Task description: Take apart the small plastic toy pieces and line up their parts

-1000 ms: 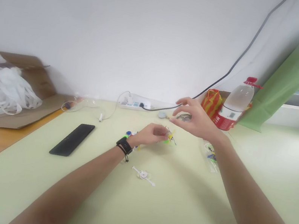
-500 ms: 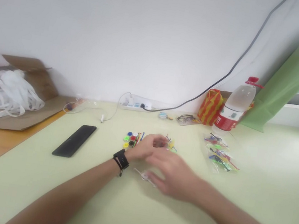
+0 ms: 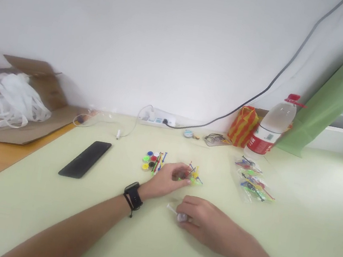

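My left hand (image 3: 167, 179), with a black watch on its wrist, is curled round a small assembly of coloured plastic sticks (image 3: 194, 175) resting on the pale green table (image 3: 45, 212). My right hand (image 3: 204, 224) lies low on the table with its fingers closed on a small white plastic piece (image 3: 177, 213), whose thin arm sticks out to the left. A cluster of coloured round pieces and sticks (image 3: 153, 161) lies just left of my left hand.
A black phone (image 3: 85, 159) lies to the left. A clear bag of coloured parts (image 3: 252, 183) sits to the right, near a water bottle (image 3: 271, 130) and a striped orange pouch (image 3: 242, 125). A power strip (image 3: 156, 119), cardboard box (image 3: 28, 122) and white bags (image 3: 11, 101) stand along the wall.
My right hand came down from above the table, swept toward me and closed on the white piece. My left hand stayed on the stick assembly.
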`<state>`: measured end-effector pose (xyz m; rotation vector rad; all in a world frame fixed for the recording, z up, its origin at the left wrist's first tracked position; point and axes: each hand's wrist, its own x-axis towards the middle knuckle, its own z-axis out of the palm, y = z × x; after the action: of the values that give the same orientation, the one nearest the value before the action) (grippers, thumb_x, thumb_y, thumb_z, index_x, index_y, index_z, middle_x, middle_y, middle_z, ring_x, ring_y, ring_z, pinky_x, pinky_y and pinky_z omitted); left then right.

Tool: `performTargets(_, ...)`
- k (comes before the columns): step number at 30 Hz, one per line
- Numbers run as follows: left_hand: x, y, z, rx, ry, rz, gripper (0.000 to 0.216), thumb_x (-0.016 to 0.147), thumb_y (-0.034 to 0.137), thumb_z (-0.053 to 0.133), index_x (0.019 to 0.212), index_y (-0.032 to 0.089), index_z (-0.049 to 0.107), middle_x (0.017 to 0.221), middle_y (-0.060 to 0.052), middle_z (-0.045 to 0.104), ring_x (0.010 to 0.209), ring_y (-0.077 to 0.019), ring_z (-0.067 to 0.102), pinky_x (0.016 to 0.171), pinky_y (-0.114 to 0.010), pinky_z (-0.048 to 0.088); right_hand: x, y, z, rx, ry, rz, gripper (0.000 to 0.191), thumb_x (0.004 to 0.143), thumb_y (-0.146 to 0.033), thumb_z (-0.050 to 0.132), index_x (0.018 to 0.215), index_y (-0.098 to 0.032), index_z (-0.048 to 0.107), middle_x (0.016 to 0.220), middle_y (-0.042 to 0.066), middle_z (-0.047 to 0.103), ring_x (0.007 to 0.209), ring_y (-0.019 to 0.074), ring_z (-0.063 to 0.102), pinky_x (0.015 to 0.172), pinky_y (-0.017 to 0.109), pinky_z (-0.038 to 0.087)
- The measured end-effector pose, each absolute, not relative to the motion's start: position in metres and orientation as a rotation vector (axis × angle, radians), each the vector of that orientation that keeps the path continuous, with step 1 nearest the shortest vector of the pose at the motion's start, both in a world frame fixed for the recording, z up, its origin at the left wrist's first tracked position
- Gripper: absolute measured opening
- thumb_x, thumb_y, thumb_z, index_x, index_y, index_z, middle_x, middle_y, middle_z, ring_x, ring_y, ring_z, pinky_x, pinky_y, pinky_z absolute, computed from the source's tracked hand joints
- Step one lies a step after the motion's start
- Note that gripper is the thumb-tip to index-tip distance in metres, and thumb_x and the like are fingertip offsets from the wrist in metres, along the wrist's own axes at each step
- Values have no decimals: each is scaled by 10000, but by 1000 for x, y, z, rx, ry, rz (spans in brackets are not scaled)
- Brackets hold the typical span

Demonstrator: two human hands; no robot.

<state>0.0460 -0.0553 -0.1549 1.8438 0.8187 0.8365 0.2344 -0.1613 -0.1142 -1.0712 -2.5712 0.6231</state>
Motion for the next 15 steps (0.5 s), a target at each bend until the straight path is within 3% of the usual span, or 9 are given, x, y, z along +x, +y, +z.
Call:
performTargets(6,45,-59,-150,1923,756,849,284,879,337,733,1120,189,704,1027,-60,736,899,-196,667,791,-301,523,245,-152,-59,-917,-2159,684,144,921,-142,611,1021,-241,639,958,34,696,861,193,651,821,346,553)
performTargets(9,46,-62,-147,1974,813,853,241,907,360,693,1076,188,708,961,-41,703,803,-163,613,712,-279,490,258,-138,-27,-838,-1905,691,120,932,-204,650,1046,-239,663,967,47,685,845,194,652,788,347,570)
performTargets(15,47,-64,-144,2000,863,831,247,914,391,682,1073,205,711,936,-26,669,754,-142,559,654,-258,453,267,-111,-4,-806,-1732,841,132,895,-333,748,951,-228,691,866,44,678,819,218,681,782,391,593)
